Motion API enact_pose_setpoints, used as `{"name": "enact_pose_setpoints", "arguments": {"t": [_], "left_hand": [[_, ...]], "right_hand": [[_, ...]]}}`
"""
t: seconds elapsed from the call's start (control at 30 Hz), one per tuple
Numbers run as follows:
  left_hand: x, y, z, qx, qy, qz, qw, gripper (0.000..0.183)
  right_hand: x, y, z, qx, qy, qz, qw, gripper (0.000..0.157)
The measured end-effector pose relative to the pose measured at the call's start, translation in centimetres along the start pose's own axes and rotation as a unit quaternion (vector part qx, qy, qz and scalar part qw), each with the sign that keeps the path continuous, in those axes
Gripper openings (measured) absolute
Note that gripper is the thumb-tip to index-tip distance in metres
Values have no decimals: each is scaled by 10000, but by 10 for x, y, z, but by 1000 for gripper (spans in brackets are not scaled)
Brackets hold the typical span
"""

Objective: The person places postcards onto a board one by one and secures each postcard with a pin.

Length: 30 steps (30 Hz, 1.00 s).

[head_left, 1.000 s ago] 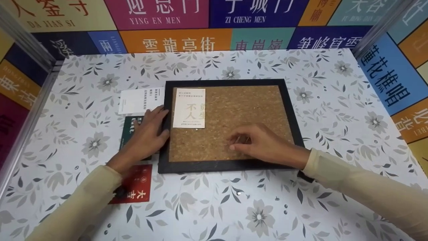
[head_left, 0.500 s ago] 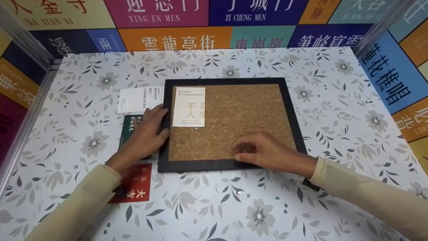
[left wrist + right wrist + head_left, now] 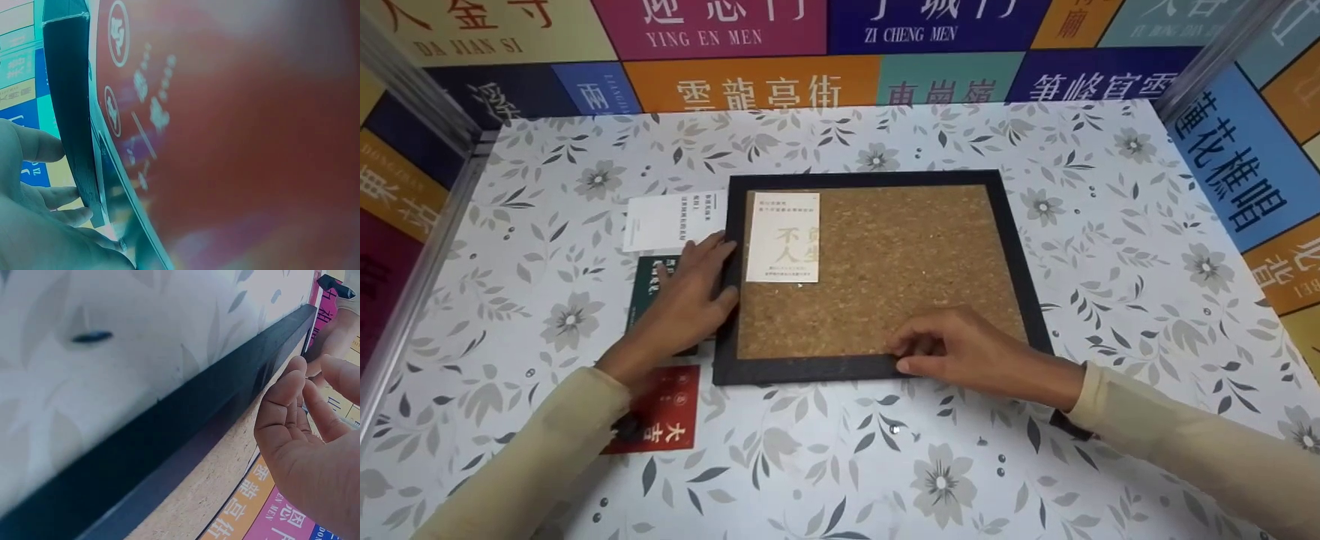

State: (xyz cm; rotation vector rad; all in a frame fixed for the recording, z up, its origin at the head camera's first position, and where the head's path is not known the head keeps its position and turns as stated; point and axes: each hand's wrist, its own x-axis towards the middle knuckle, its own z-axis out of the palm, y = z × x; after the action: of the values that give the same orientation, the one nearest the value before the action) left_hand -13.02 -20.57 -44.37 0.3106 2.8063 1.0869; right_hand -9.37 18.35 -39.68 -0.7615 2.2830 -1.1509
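Observation:
A cork board [image 3: 885,255] in a black frame lies on the table. One white card [image 3: 782,238] with pale gold characters sits at its upper left, with a small shiny spot right below it. My left hand [image 3: 690,292] rests along the frame's left side, fingertips against the edge; the left wrist view shows the fingers [image 3: 42,147] at the black frame. Over the board's lower edge hovers my right hand [image 3: 960,349], fingers loosely curled. The right wrist view shows its thumb and fingers [image 3: 281,402] apart with nothing between them.
Left of the board lie another white card [image 3: 667,223], a dark green card [image 3: 645,289] partly under my left hand, and a red card [image 3: 675,405]. In front are small clear push pins [image 3: 895,429] on the floral tabletop [image 3: 780,480]. Colourful printed panels [image 3: 750,86] wall the back and sides.
My right hand has moved toward me and slightly right, from over the cork to the frame's lower edge. The left hand keeps its place at the left side.

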Motion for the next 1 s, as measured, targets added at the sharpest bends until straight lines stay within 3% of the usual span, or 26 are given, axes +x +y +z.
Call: {"name": "enact_pose_setpoints", "arguments": {"t": [0.23, 1.0], "left_hand": [[-3, 17, -10, 118, -254, -307, 9991, 68], [-2, 20, -10, 163, -316, -386, 9986, 67]], "right_hand": [[-8, 2, 3, 119, -74, 86, 9999, 21], [-37, 5, 13, -490, -754, -582, 9942, 18]]}}
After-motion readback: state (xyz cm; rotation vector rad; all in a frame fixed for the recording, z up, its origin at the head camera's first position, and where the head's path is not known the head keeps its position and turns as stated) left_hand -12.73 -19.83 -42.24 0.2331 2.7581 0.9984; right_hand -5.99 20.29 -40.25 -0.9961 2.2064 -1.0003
